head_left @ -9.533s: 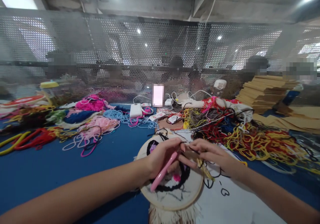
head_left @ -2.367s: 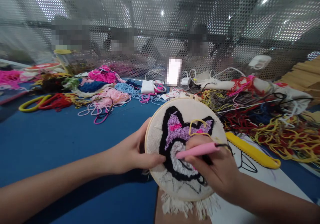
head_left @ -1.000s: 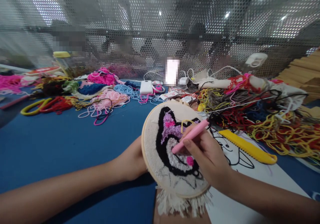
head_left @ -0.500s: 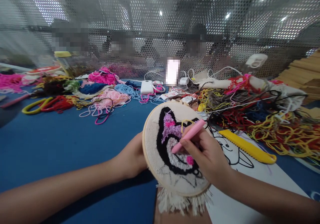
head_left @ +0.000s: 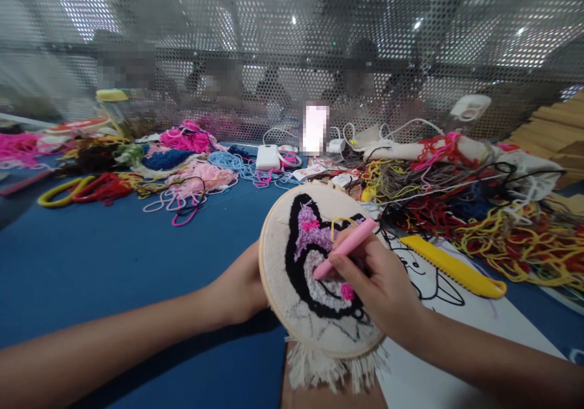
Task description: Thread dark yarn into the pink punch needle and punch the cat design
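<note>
A round wooden hoop (head_left: pixel 283 318) with cream cloth is tilted up in front of me. Black, purple, grey and pink yarn loops form a figure on it. My left hand (head_left: pixel 244 284) grips the hoop's left edge, its fingertips hidden behind the cloth. In my right hand (head_left: pixel 371 275) is a pink pen-shaped tool (head_left: pixel 349 246), pinched between thumb and fingers. Its tip meets the grey loops near the figure's middle. A yellow strand (head_left: pixel 340 221) curves by the tool's upper end. Frayed cloth hangs below the hoop.
White paper with a line drawing (head_left: pixel 424 275) lies right of the hoop, a yellow cutter (head_left: pixel 456 267) on it. Tangled yarn (head_left: pixel 515 244) heaps at the right, and pink yarn (head_left: pixel 203 178) lies back left. A bright phone (head_left: pixel 314 130) stands before a perforated metal screen (head_left: pixel 255 50).
</note>
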A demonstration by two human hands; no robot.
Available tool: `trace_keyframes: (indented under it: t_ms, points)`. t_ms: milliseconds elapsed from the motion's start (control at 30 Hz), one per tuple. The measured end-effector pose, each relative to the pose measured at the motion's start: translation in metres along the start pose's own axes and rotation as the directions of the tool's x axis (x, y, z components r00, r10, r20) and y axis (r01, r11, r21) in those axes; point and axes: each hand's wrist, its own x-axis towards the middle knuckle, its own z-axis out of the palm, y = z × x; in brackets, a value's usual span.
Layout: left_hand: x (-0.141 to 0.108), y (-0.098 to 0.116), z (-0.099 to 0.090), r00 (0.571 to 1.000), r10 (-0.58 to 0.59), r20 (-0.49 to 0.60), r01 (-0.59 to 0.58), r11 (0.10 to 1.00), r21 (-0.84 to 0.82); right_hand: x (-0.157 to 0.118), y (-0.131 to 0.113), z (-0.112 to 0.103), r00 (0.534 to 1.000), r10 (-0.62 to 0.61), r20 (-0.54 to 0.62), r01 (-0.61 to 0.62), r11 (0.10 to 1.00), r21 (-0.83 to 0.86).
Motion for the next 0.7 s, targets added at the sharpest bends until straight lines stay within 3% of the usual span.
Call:
trace_keyframes:
  t_ms: [267,533,700]
  points:
    - [0.0,-0.001,-0.003,0.994,0.057,0.089,-0.071,0.983,0.168,-0.003,-0.003,-0.002,0.995,-0.097,0.022,0.098,0.994,-0.038]
    - [0.0,-0.001,-0.01,0.978,0.1,0.185,-0.165,0.909,0.381,-0.003,-0.004,-0.002,0.993,-0.116,0.032,0.117,0.993,-0.025]
    - [0.001,0.002,-0.012,0.974,0.076,0.215,-0.146,0.931,0.333,-0.002,-0.003,-0.002,0.996,-0.087,0.032,0.087,0.996,-0.017]
